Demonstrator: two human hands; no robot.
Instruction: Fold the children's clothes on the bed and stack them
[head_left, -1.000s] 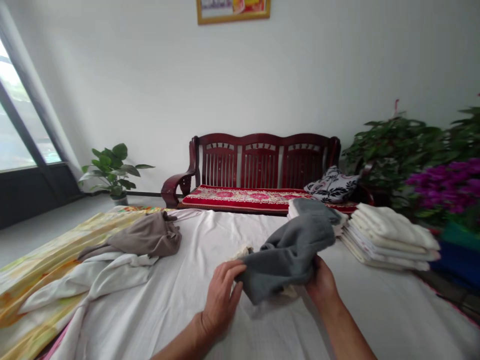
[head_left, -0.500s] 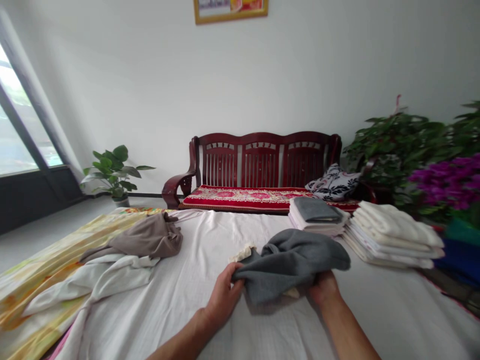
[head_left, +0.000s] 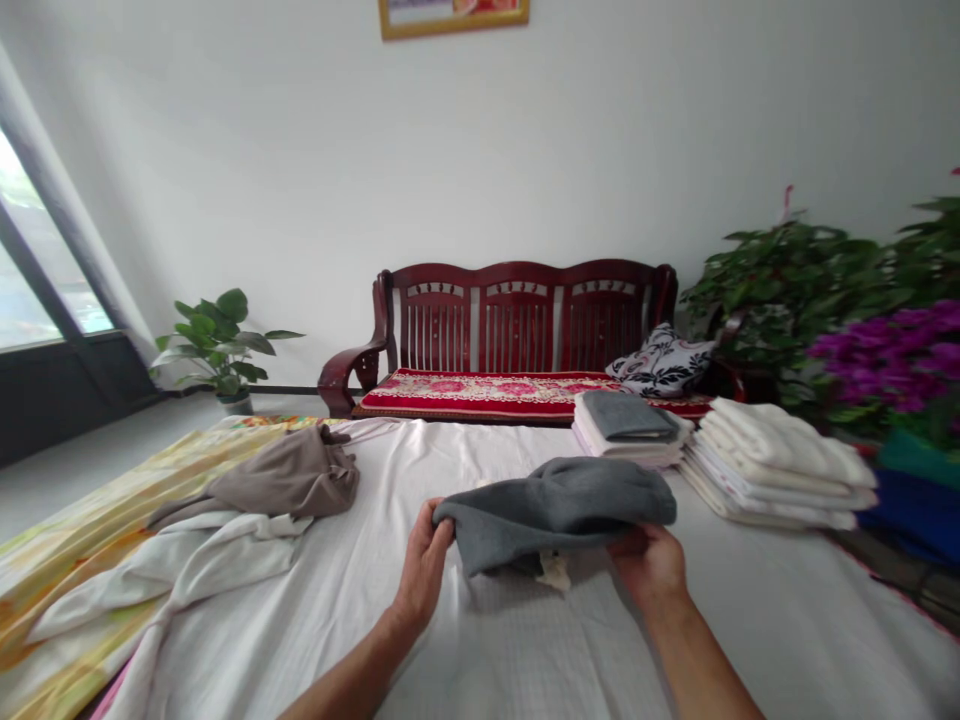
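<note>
Between my hands a dark grey cloth garment (head_left: 559, 508) is held just above the white sheet, loosely bunched, with a cream frilly bit (head_left: 553, 571) hanging out below it. My left hand (head_left: 426, 560) pinches its left corner between thumb and fingers. At the opposite end my right hand (head_left: 651, 565) grips the lower edge, its fingertips partly hidden under the fabric. Beyond it stands a small folded stack (head_left: 630, 455) topped by a folded dark grey piece (head_left: 628, 415). A taller stack of folded white and cream cloths (head_left: 784, 470) lies to the right.
White sheet (head_left: 375, 640) covers the surface. At left lie a crumpled brown garment (head_left: 292, 475), a pale garment (head_left: 202, 560) and a yellow patterned cloth (head_left: 45, 555). Behind stands a dark red wooden bench (head_left: 517, 320) with a cushion (head_left: 664, 362); potted plants (head_left: 217, 345) flank it.
My left hand has moved left and slightly up, stretching the grey garment wider. The cream frill at its upper left has dropped out of sight, while the one beneath shows more.
</note>
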